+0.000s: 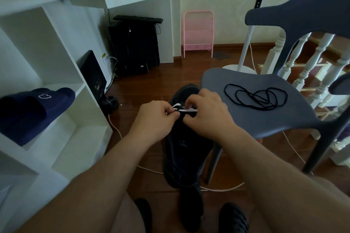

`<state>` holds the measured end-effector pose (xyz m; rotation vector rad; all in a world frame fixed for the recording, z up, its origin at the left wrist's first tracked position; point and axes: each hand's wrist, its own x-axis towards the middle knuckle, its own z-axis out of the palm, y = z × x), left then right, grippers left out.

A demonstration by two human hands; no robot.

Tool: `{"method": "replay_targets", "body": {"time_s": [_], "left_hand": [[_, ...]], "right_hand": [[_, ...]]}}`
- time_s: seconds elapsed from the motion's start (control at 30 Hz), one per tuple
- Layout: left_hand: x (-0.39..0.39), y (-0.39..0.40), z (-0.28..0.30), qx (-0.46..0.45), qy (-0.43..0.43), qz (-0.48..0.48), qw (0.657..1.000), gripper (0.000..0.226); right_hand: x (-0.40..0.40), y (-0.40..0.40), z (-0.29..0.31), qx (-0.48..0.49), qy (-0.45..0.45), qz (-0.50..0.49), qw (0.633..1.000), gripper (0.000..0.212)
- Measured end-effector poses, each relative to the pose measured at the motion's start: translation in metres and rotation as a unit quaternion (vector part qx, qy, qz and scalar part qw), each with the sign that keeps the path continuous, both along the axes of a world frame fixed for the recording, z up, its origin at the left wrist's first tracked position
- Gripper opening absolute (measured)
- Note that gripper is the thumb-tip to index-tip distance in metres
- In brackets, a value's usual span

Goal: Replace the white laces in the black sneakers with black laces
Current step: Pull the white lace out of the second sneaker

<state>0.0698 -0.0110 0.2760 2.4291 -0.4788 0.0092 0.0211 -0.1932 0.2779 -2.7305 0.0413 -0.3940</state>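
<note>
Both forearms are bare from the near edge of the view to the wrists, with no sleeves, watch or bands on them. The left hand (157, 117) and right hand (208, 113) wear no gloves or rings. The thighs at the bottom edge are bare too. On the feet are dark clogs (233, 217), seemingly perforated, though the dim light blurs them.

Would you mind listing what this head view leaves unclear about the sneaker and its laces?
- Head view: most of the white lace is hidden by the left hand and right hand.
- Head view: the black sneaker is too dark to show its eyelets.
- Head view: whether the black laces on the grey chair are one or two is unclear.
</note>
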Motion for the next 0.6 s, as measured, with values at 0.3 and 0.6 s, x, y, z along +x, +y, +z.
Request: {"method": "replay_targets", "body": {"time_s": [0.3, 0.6], "left_hand": [[0.001, 0.001, 0.003, -0.003, 0.007, 0.008, 1.000, 0.026], [0.007, 0.015, 0.006, -0.003, 0.006, 0.045, 0.999, 0.029]], "right_hand": [[0.003, -0.004, 0.001, -0.023, -0.013, -0.071, 0.997, 0.016], [0.001, -0.046, 0.012, 0.063, 0.082, -0.171, 0.980, 0.023]]}}
